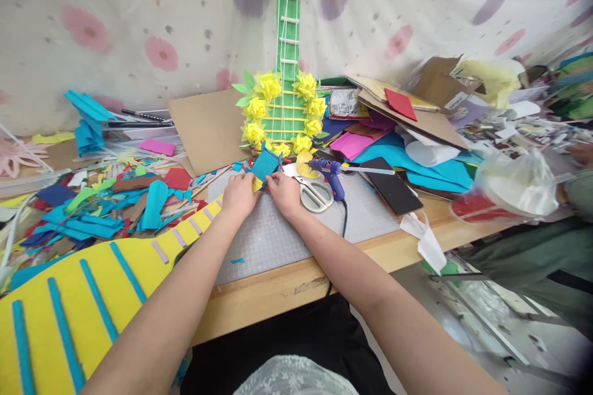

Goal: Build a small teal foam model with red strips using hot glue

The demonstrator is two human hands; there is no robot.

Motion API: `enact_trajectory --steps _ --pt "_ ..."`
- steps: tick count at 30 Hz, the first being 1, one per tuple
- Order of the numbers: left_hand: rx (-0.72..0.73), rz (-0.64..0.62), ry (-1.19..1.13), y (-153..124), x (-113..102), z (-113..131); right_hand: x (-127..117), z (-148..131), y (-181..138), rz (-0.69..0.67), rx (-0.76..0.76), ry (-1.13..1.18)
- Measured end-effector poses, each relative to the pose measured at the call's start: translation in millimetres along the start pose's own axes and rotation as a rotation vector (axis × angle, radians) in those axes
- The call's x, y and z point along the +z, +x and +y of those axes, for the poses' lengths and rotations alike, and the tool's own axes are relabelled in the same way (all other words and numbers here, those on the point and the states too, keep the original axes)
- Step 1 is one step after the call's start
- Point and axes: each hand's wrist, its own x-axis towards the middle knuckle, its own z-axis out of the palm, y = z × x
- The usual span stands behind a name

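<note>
A yellow felt toy guitar with blue and pale purple strips lies across the left of the table. Its narrow neck runs up to a blue headstock with small red and dark blue pegs at the sides. My left hand is closed on the yellow-and-blue lower left edge of the headstock. At the right edge, my right hand pinches the headstock near a peg; its fingertips are partly hidden. Beside my right hand lie scissors and a purple glue gun with a clear glue stick in it.
A green toy guitar with yellow paper flowers leans at the back. A grey cutting mat covers the table's middle. Felt scraps pile up left. To the right are a black phone, a red-and-white bucket and another person's arm.
</note>
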Motion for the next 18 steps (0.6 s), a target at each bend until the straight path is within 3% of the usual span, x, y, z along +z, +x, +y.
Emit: enact_trajectory --steps 18 --pt "-0.007 -0.012 -0.005 -1.3 -2.6 1.9 0.5 4.1 0.4 -0.002 -0.007 0.006"
